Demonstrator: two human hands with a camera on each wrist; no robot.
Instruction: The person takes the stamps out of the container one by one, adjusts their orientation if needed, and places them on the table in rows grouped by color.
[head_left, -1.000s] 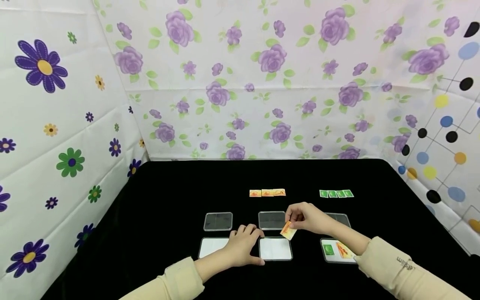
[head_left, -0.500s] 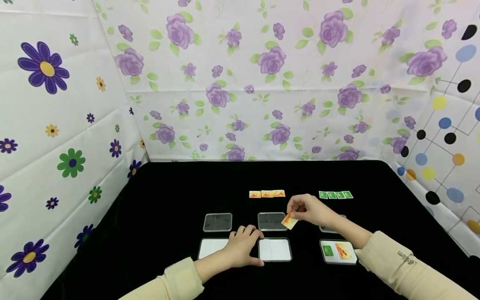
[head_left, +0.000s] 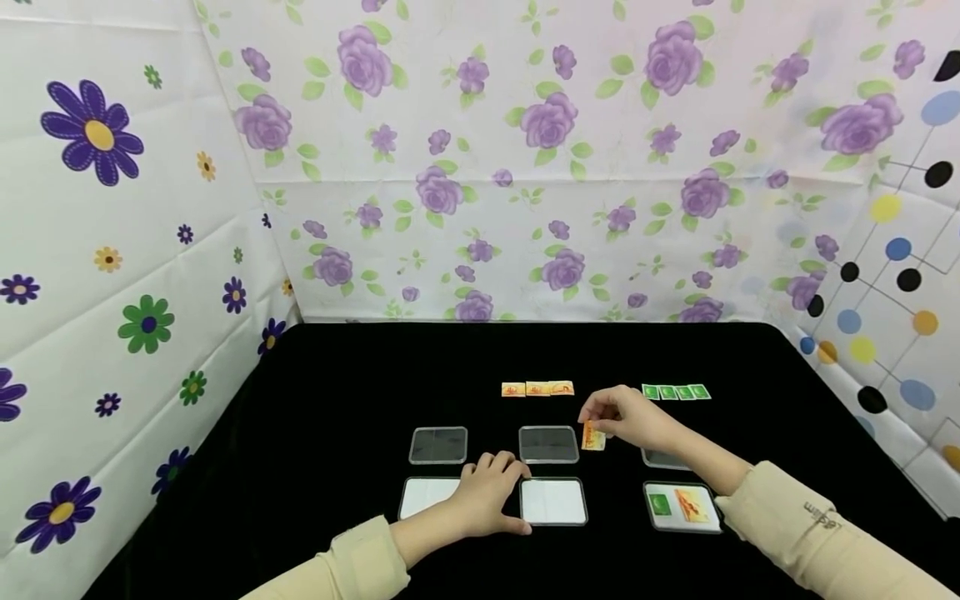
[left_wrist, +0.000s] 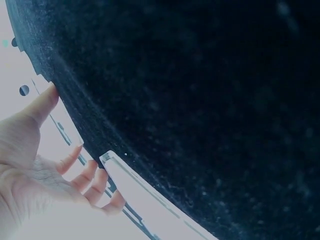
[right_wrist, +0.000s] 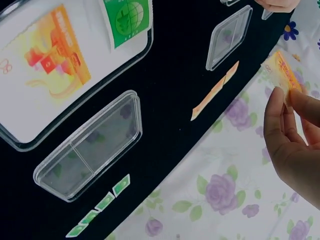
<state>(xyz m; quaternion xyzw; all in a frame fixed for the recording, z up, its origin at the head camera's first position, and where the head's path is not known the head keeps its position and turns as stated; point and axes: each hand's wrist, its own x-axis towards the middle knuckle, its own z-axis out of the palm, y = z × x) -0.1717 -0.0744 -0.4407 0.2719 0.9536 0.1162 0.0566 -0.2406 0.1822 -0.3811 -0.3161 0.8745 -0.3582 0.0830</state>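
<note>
- Held orange card (head_left: 593, 440) has moved farther out, then right, since a second ago; in the head view it shows just right of the middle clear lid (head_left: 549, 445), its diagonal tilt now nearly squared up.
- Direction: free end points to the near side, orange stripe down its left, paler part right. Fingers cover the far end, so can't tell its long axis.
- Right hand (head_left: 628, 414): grip narrow, thumb and fingertips pinching the card.
- Left hand (head_left: 483, 496): grip wide, thumb and forefinger spread along the left edge of the middle white tray (head_left: 553, 502); not shifted.
- Farther out on the black tabletop (head_left: 360, 383): three orange cards (head_left: 537, 389) end to end, long axes left-right; four green cards (head_left: 677, 392) to their right.
</note>
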